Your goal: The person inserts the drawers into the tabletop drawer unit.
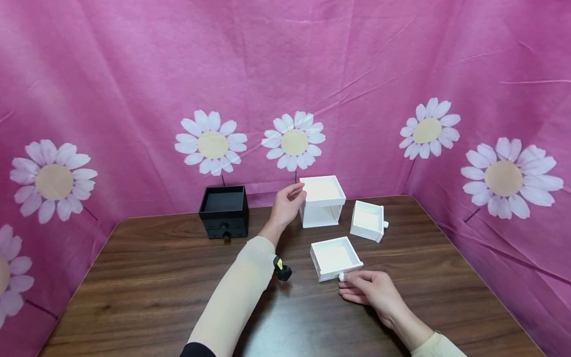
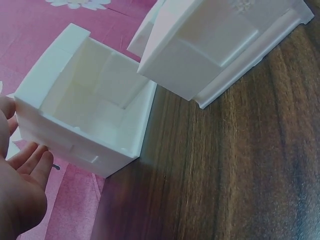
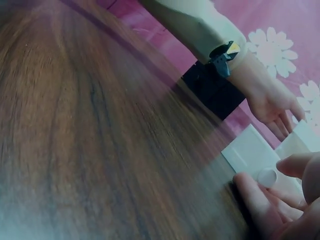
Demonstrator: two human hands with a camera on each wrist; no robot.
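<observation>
A white box-shaped drawer cabinet with an open front stands at the back of the table. My left hand touches its left side; in the left wrist view, the fingers lie loosely against the wall. Nearer to me lies a white drawer with a round knob, its hollow side up. My right hand pinches the knob between thumb and fingers. A second white drawer rests to the right of the cabinet, its knob facing right.
A black drawer box with an open top tray stands at the back left. Pink cloth with daisies hangs behind and beside the wooden table. A small black device sits on my left wrist.
</observation>
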